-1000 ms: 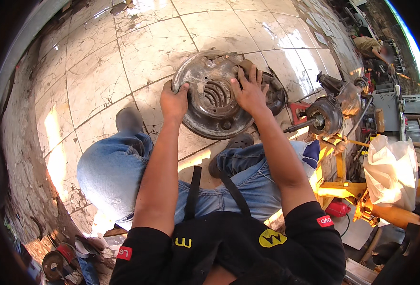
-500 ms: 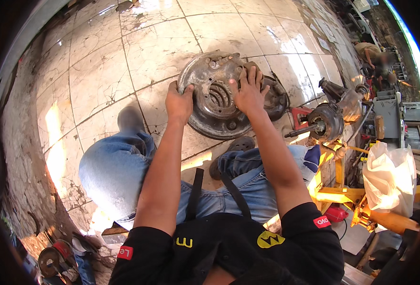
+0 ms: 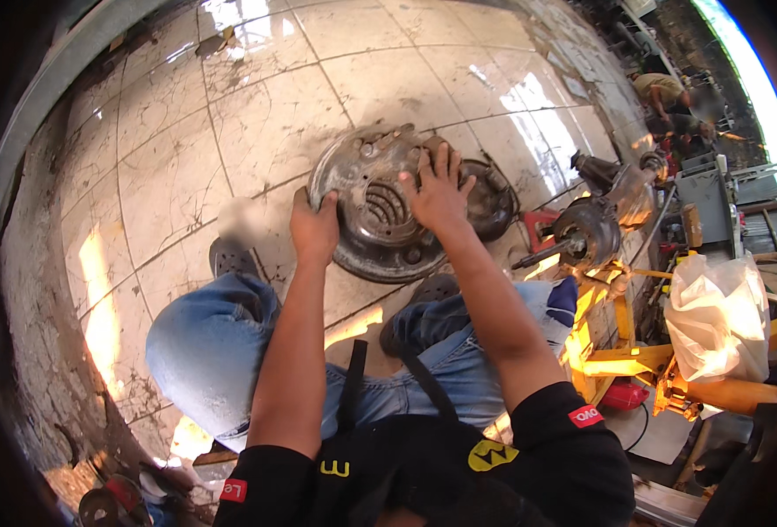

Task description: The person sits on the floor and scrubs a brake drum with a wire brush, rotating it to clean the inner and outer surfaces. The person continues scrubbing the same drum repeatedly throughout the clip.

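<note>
A worn, round metal brake backing plate [image 3: 380, 165] lies in front of me, low over the tiled floor or on it; its underside is hidden. Coils of what looks like a spring [image 3: 385, 209] show through its centre hole. My left hand [image 3: 315, 230] grips the plate's left rim, thumb at the upper face and the other fingers partly hidden at the edge. On the right side of the face rests my right hand [image 3: 438, 198], fingers stretched and spread. Just beyond it, partly covered by the plate, sits a dark round part [image 3: 491, 204].
To the right stands a greasy axle assembly [image 3: 586, 235] with a protruding shaft, near a red stand [image 3: 536, 220]. A yellow metal frame [image 3: 625, 360] carries a pale plastic bag [image 3: 716, 316]. Another person [image 3: 665, 95] bends over at the far right. My shoes flank the plate's near side.
The view has shifted, so the plate and both hands appear lower and further left. Both hands keep about the same places on the plate.
</note>
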A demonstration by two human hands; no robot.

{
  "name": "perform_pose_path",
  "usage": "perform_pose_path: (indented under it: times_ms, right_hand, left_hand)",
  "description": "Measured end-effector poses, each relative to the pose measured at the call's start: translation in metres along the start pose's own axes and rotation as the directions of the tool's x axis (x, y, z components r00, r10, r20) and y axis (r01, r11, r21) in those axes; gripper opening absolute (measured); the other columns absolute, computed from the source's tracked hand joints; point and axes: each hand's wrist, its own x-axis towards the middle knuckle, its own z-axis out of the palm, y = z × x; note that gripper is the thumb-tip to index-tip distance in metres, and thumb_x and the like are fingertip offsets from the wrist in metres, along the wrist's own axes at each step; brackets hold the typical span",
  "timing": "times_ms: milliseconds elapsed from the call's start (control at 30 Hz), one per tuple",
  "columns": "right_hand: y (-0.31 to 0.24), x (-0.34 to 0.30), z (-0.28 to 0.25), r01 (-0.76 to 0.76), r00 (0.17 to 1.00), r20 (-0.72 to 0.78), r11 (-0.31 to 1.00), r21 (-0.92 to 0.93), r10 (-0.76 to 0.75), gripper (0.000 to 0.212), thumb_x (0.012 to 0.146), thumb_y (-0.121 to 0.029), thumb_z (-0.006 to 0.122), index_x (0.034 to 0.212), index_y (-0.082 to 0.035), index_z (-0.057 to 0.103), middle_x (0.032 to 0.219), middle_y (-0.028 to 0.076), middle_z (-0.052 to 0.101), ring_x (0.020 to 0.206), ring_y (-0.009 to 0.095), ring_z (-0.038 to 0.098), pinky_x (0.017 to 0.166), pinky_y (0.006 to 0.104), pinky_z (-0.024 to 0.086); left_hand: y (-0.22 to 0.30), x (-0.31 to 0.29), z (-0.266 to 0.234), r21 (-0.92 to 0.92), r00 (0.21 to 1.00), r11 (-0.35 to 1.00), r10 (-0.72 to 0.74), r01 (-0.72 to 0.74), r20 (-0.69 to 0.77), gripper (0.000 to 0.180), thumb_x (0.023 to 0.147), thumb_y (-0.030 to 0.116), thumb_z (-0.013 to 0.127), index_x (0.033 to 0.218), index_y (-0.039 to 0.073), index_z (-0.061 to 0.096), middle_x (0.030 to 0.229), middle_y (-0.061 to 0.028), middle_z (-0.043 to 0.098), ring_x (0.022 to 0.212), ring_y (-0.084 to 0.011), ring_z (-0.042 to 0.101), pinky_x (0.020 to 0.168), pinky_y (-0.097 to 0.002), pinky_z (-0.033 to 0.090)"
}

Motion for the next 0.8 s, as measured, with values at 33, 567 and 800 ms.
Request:
perform_pose_path:
  times_ms: [33,567,800]
  right_hand:
    - [-0.004,-0.006,-0.002,-0.022,0.998,0.051,1.0,0.002,0.022,0.072,0.097,-0.06,0.029,0.151,-0.012,0.029,0.161,0.012,0.004,0.148,0.036,0.0,0.112,0.0667,0.004]
    - [-0.009,-0.015,0.006,0.025,0.999,-0.02,1.0,-0.013,-0.025,0.075,0.097,-0.06,0.03,0.149,-0.006,0.031,0.161,0.013,0.008,0.147,0.038,0.003,0.111,0.0686,0.004]
    - [-0.01,-0.007,0.009,0.006,0.998,-0.057,0.999,0.041,-0.004,0.076,0.097,-0.061,0.03,0.149,-0.006,0.031,0.161,0.013,0.011,0.147,0.038,0.004,0.111,0.0685,0.004]
  left_hand:
    - [-0.002,0.0,0.0,-0.016,1.0,1.0,0.018,-0.019,-0.004,0.035,0.089,0.018,0.066,0.116,-0.001,0.058,0.101,-0.0211,0.068,0.093,-0.0345,0.066,0.083,-0.0387,0.049]
    - [-0.001,-0.004,-0.003,-0.024,1.0,1.0,0.003,-0.002,0.011,0.033,0.09,0.019,0.067,0.114,-0.002,0.057,0.099,-0.0211,0.068,0.089,-0.0328,0.065,0.081,-0.0381,0.049]
    - [-0.003,-0.001,0.002,-0.035,0.999,0.998,-0.05,0.05,0.016,0.036,0.09,0.018,0.066,0.119,-0.002,0.057,0.106,-0.018,0.068,0.094,-0.0271,0.064,0.084,-0.0361,0.048]
